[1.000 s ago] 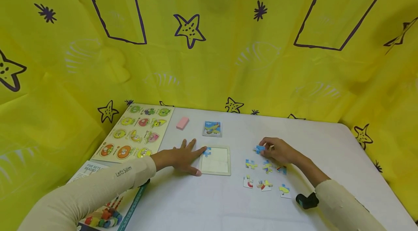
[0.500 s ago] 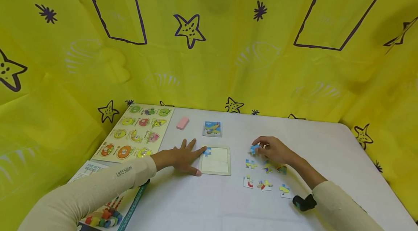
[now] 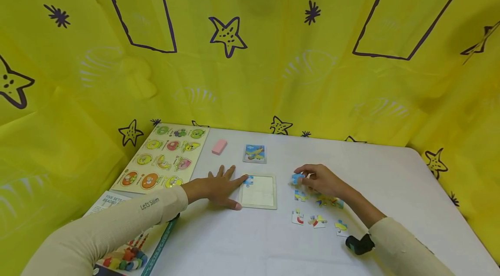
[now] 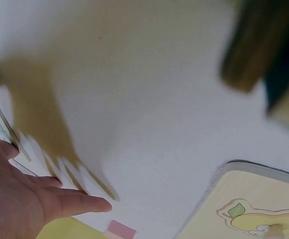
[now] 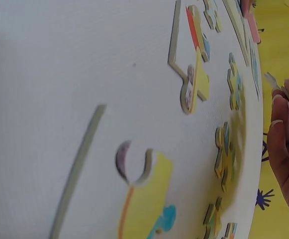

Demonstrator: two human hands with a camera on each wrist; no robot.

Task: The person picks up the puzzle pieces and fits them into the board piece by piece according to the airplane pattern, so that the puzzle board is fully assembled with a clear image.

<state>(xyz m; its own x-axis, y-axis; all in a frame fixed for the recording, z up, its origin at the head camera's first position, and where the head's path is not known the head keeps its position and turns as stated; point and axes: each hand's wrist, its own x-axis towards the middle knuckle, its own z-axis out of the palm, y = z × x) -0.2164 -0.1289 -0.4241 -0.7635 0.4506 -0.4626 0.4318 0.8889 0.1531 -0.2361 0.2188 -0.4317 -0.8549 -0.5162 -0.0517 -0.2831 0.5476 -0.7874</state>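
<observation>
My right hand (image 3: 322,179) pinches a blue jigsaw piece (image 3: 297,179) between thumb and fingers, raised above the table; the right wrist view shows the piece edge-on in the fingertips (image 5: 278,102). Below that hand lie several loose jigsaw pieces (image 3: 317,221) with yellow, red and blue print. My left hand (image 3: 218,189) lies spread at the left side of a square wooden puzzle frame (image 3: 274,193), its index fingertip touching the upper left corner. One blue piece (image 3: 248,182) sits inside the frame at that corner. In the left wrist view the left hand's fingers (image 4: 79,204) are straight.
Behind the frame lies an airplane picture card (image 3: 255,153), with a pink block (image 3: 219,146) to its left. A fruit puzzle board (image 3: 166,156) and a printed box (image 3: 129,254) take up the left side. A yellow curtain (image 3: 258,72) hangs behind the white table (image 3: 332,146).
My right hand has moved left with the blue jigsaw piece, from above the right-hand pieces towards the frame. The left hand keeps its place on the frame.
</observation>
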